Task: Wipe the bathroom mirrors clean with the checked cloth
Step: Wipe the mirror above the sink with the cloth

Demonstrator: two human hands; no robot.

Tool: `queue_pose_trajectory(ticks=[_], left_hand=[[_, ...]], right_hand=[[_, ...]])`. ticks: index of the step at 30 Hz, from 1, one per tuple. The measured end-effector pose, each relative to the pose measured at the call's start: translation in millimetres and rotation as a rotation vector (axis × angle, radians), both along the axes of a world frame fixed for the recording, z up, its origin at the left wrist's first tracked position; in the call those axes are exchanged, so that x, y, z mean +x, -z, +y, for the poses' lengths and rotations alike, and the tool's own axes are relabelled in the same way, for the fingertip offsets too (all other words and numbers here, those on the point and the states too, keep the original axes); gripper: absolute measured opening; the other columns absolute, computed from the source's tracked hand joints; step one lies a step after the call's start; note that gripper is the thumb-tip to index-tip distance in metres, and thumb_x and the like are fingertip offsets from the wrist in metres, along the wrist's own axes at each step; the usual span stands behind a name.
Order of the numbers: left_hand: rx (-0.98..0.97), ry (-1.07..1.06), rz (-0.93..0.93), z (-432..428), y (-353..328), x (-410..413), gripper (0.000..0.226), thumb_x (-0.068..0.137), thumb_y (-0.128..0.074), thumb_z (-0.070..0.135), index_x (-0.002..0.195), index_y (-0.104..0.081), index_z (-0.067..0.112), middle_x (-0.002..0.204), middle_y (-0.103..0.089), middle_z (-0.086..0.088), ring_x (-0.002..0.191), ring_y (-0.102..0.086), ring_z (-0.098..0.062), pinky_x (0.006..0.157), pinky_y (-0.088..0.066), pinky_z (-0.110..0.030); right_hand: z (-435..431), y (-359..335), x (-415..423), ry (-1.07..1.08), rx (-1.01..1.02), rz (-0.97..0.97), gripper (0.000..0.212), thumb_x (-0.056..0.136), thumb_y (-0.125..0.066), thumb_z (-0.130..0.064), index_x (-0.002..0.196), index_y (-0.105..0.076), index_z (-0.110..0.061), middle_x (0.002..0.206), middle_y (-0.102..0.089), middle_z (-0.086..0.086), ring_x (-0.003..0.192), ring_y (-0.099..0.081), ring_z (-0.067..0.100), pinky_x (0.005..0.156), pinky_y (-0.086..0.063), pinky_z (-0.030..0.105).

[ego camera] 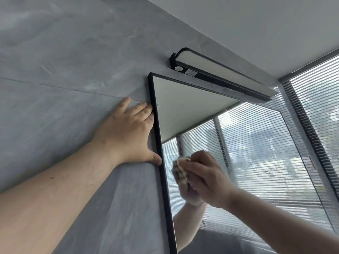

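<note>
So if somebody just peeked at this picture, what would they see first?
Probably the big black-framed mirror on the grey wall, full of reflected window blinds. Low on its glass, the right hand grips a bunched checked cloth, while the left hand rests flat on the wall at the mirror's left edge. Above the mirror hangs a long black light bar.

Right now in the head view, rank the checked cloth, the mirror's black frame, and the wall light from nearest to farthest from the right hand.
1. Checked cloth: gripped by the right hand, against the mirror glass.
2. Black frame: just left of the cloth.
3. Wall light: above the mirror's top edge.
</note>
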State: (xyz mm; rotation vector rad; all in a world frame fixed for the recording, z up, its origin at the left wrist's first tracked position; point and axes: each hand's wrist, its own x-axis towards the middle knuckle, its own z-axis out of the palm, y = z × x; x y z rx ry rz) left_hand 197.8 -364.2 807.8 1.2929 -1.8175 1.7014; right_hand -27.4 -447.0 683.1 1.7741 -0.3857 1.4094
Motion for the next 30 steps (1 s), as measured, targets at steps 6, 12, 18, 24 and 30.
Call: queue_pose_trajectory(ticks=[6, 12, 18, 24, 30], left_hand=[[0.011, 0.001, 0.009, 0.7, 0.5, 0.4, 0.136, 0.056, -0.027, 0.101, 0.158, -0.013, 0.012, 0.167, -0.007, -0.004, 0.154, 0.0, -0.017, 0.124, 0.005, -0.048], [0.0, 0.019, 0.008, 1.2, 0.5, 0.6, 0.134, 0.057, -0.029, 0.101, 0.157, -0.015, 0.012, 0.167, -0.009, -0.004, 0.154, -0.002, -0.016, 0.124, 0.004, -0.048], [-0.011, 0.049, 0.02, -1.8, 0.2, 1.2, 0.138, 0.054, -0.03, 0.102, 0.156, -0.022, 0.011, 0.166, -0.015, -0.003, 0.153, -0.007, -0.015, 0.124, 0.002, -0.046], [-0.014, 0.058, 0.029, -3.8, -1.0, 1.1, 0.145, 0.041, -0.012, 0.101, 0.155, -0.026, 0.014, 0.165, -0.018, -0.001, 0.153, -0.01, -0.013, 0.124, 0.0, -0.044], [-0.038, 0.078, 0.01, -5.5, -1.7, 1.4, 0.145, 0.041, -0.014, 0.103, 0.154, -0.032, 0.013, 0.163, -0.025, -0.003, 0.152, -0.017, -0.014, 0.124, -0.004, -0.045]], right_hand=[[3.2, -103.2, 7.2, 0.004, 0.155, -0.394, 0.035, 0.096, -0.052, -0.018, 0.127, -0.067, -0.023, 0.103, -0.046, -0.01, 0.101, -0.053, 0.016, 0.09, -0.05, 0.041], [11.8, -112.4, 28.3, -0.037, 0.117, -0.42, 0.025, 0.092, -0.061, -0.026, 0.112, -0.075, -0.02, 0.097, -0.052, -0.01, 0.091, -0.055, 0.01, 0.087, -0.052, 0.038], [19.2, -9.1, 40.5, -0.066, -0.087, 0.037, 0.021, 0.088, -0.061, -0.016, 0.103, -0.073, -0.008, 0.092, -0.064, 0.007, 0.077, -0.061, 0.026, 0.069, -0.052, 0.039], [-15.7, -52.8, -6.0, -0.071, 0.058, -0.468, 0.023, 0.092, -0.058, -0.023, 0.101, -0.076, -0.014, 0.091, -0.059, -0.004, 0.08, -0.06, 0.015, 0.073, -0.052, 0.031], [-64.4, -47.7, -102.6, 0.04, 0.322, -1.136, 0.021, 0.095, -0.058, -0.024, 0.102, -0.076, -0.016, 0.093, -0.058, 0.001, 0.097, -0.061, 0.025, 0.074, -0.032, 0.022]])
